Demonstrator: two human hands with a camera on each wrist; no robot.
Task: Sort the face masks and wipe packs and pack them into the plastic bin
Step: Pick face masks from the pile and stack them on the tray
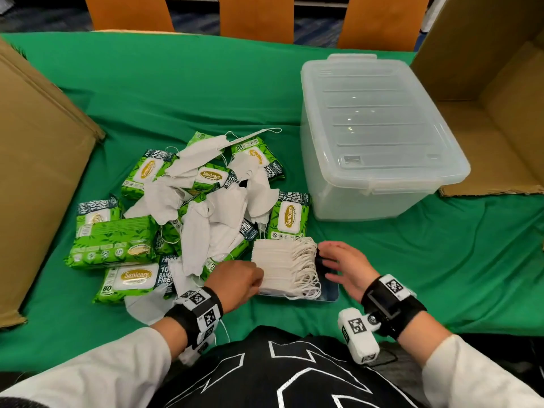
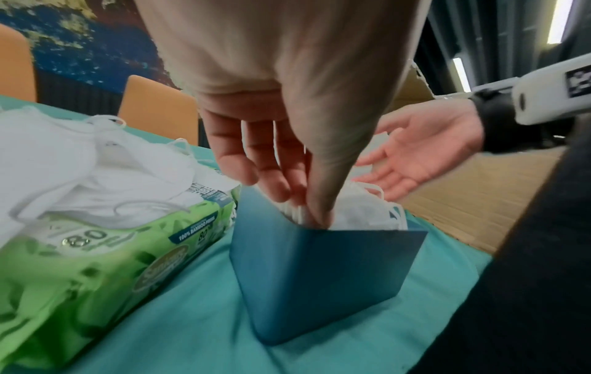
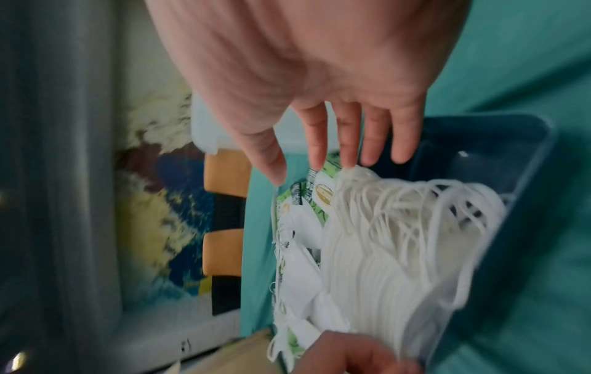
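Head cam: left hand (image 1: 235, 278) had its fingers curled on the near edge of the mask stack (image 1: 279, 263) sitting in a small blue tray (image 1: 329, 293), right hand (image 1: 344, 266) was spread loose at the loop end, with at least seven wipe packs (image 1: 290, 216) and a heap of loose masks (image 1: 206, 219) just left of the tray and one lidded plastic bin (image 1: 376, 134) beyond it. Left wrist cam: fingertips (image 2: 313, 202) were tucked into the masks inside the tray (image 2: 319, 273), one wipe pack (image 2: 96, 265) beside it. Right wrist cam: fingers (image 3: 348, 141) were straight and apart, tips just at the ear loops (image 3: 400, 210).

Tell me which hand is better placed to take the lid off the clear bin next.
Probably the right hand: it is open, holds nothing, and lies nearer the lidded bin. The left hand has its fingers in the mask stack.
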